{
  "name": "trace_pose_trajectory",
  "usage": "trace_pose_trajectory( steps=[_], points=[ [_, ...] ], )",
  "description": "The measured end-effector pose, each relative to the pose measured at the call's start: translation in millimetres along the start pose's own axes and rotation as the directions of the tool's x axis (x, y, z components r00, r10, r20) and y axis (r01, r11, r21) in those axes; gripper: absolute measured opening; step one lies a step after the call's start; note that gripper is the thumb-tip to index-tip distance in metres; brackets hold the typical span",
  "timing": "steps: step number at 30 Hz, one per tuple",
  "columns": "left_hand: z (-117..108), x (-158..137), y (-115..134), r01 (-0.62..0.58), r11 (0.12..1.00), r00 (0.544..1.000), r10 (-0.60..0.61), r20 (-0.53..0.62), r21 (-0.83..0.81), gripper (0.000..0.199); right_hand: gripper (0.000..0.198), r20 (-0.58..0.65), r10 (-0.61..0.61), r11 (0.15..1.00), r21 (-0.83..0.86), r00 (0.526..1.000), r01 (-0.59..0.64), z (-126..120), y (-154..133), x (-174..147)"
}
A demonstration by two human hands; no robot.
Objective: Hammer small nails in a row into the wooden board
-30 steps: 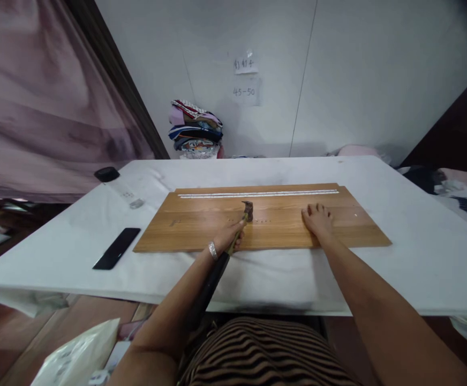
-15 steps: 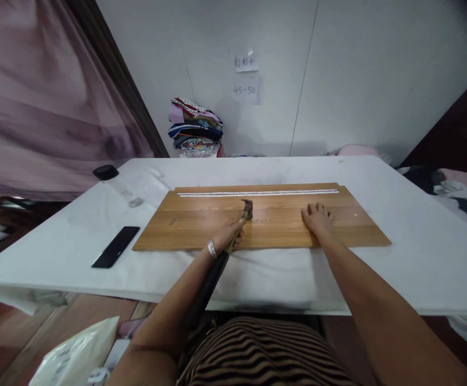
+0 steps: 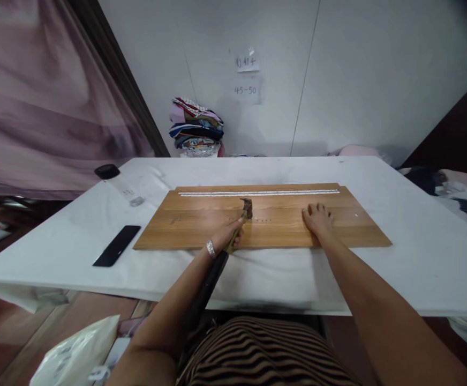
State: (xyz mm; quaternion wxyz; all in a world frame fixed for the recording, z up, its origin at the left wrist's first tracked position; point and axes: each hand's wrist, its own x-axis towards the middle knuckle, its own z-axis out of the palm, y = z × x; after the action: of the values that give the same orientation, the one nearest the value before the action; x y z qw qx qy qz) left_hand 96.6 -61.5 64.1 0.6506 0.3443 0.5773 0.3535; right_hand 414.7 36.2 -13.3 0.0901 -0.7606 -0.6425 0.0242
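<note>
My left hand, a silvery bracelet at its wrist, is wrapped round the handle of a claw hammer. The hammer's head is over the middle of a brown wooden board; I cannot tell whether it touches the wood. A short row of small dark nails or marks runs along the board beside the hammer head. Toward the board's right side, my right hand lies with its fingers spread, holding nothing. Two thin white strips stretch along the far part of the board.
The board lies on a table with a white cover. To its left are a black phone-like slab and a clear bottle with a black cap. Folded clothes are stacked by the wall, below paper notes.
The whole view has shifted very slightly. The hammer and both hands stay in almost the same places on the board.
</note>
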Motion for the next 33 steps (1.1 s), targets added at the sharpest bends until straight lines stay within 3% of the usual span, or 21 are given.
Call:
trace_pose_trajectory(
  steps=[16,22,33],
  points=[
    [-2.0,3.7,-0.6,-0.016,1.0,1.0,0.016,0.011,0.011,0.043,0.055,0.005,0.004,1.0,-0.003,1.0,-0.004,2.5,0.8,2.2],
    [-1.4,7.5,-4.1,0.058,0.998,0.998,-0.058,-0.016,-0.021,0.044,0.055,0.011,0.0,1.0,0.002,1.0,0.0,0.7,0.5,1.4],
    [0.7,5.7,-1.7,0.029,0.999,1.0,-0.029,0.002,0.018,0.045,0.055,0.014,0.006,1.0,0.001,1.0,-0.006,-0.3,-0.5,0.8]
  ],
)
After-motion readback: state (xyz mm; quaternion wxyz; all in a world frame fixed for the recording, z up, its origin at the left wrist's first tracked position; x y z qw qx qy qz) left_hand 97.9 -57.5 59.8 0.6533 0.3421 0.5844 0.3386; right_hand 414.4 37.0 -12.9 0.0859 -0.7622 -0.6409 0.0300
